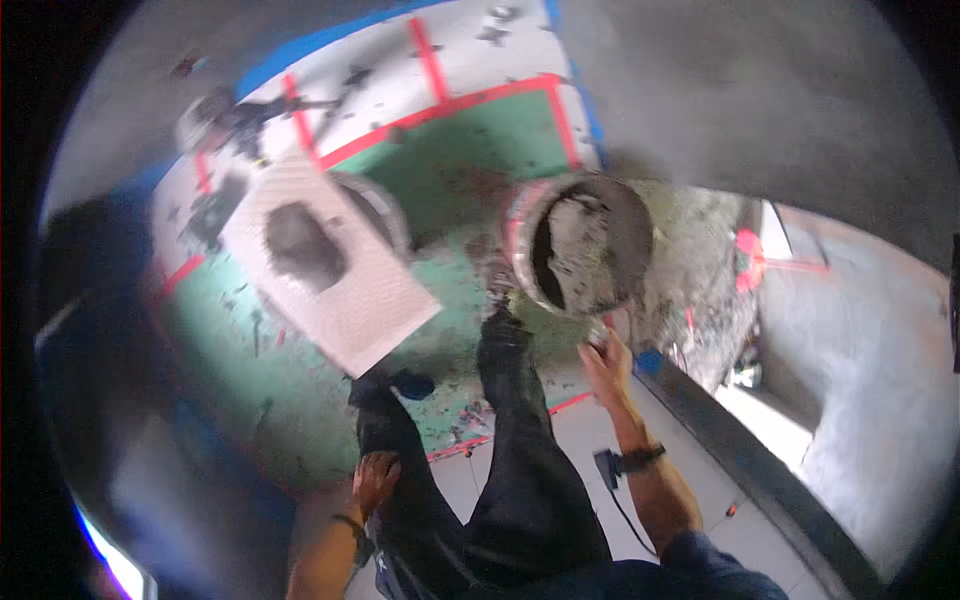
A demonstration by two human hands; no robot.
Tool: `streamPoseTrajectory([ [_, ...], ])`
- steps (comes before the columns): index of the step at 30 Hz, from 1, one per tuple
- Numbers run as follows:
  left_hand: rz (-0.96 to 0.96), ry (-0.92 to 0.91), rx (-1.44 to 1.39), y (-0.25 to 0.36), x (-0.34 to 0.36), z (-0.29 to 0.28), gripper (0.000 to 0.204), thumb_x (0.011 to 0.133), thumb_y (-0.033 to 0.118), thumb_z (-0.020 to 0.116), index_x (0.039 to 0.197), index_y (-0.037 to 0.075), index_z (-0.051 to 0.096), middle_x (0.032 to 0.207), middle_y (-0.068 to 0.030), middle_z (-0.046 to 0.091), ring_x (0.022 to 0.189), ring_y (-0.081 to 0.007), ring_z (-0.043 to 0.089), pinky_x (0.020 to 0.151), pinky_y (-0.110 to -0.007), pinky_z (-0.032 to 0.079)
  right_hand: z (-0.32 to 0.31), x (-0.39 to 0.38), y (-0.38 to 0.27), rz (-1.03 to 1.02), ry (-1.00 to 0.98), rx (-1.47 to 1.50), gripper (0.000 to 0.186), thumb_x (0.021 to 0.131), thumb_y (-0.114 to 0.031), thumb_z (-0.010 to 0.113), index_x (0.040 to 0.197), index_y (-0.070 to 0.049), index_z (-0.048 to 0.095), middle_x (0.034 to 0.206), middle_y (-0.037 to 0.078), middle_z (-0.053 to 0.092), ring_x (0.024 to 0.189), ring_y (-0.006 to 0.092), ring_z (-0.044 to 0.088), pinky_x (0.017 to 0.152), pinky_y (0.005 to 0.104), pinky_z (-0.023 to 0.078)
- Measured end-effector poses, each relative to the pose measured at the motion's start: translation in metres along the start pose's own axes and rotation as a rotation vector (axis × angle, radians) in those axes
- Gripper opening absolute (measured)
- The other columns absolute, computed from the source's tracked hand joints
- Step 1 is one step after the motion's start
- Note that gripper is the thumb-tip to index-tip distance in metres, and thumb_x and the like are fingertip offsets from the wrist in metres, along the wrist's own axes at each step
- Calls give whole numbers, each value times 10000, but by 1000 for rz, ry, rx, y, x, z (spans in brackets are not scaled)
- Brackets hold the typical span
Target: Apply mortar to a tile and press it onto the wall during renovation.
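Observation:
My right hand [607,367] is closed on a small tool handle just below a round bucket [621,238]. The bucket holds wet grey mortar [575,240]; the tool's far end is unclear. My left hand [376,476] rests against my left trouser leg, fingers loosely bent, holding nothing visible. Ahead of my left leg a pale textured board or tile [380,310], bearing a dark grey patch [305,243], lies tilted over a second round container [385,215]. The picture is blurred.
A green mat [240,340] with red tape borders covers much of the floor. Scattered tools [250,125] lie at upper left. Grey walls curve around. On the right are a rough mortar-stained strip [700,280], a dark ledge edge [735,480] and white floor tiles [680,450].

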State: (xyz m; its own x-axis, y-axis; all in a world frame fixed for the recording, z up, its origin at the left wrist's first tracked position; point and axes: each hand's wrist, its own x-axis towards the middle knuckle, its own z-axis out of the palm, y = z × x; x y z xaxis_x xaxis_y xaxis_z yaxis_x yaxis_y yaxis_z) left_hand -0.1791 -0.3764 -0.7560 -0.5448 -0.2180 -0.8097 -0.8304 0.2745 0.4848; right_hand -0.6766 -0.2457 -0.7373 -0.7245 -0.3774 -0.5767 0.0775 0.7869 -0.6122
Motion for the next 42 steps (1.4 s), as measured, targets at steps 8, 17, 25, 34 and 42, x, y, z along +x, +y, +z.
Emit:
streamPoseTrajectory([
  [8,-125,-46,-54,-16,4,6,452,908,404,556,1285,156,578,1299,-141,576,1270,-324,480,1075,-456,368,91,-144,-115,-174,-193,-181,279,896,-214,633,1056,-23,507,780,135,627,686,274,644,602,392,483],
  [17,-112,43,-175,-36,-7,15,448,899,421,553,1251,148,594,1255,-138,608,1225,-317,527,1078,-452,366,164,-141,-108,-229,-305,-298,244,846,-155,655,996,-31,509,737,138,615,647,256,646,608,365,507],
  [25,49,27,-233,-63,1,42,521,883,426,581,1293,105,574,1246,-155,619,1195,-354,547,1041,-457,403,-61,-4,26,-295,128,-758,361,832,-246,629,1064,14,534,741,173,588,698,302,613,614,423,466],
  [34,-370,-9,-439,51,57,-25,480,898,369,577,1272,69,564,1123,-187,665,1084,-336,625,932,-399,479,-30,211,57,275,-319,-733,458,827,-431,609,936,5,696,1033,247,672,1021,393,638,852,457,511],
  [42,-265,69,-485,123,74,-22,421,919,318,580,1254,63,572,1095,-167,673,1026,-313,648,877,-384,496,9,200,55,216,-322,-351,471,837,-416,623,1006,23,640,976,266,668,958,447,632,796,495,512],
])
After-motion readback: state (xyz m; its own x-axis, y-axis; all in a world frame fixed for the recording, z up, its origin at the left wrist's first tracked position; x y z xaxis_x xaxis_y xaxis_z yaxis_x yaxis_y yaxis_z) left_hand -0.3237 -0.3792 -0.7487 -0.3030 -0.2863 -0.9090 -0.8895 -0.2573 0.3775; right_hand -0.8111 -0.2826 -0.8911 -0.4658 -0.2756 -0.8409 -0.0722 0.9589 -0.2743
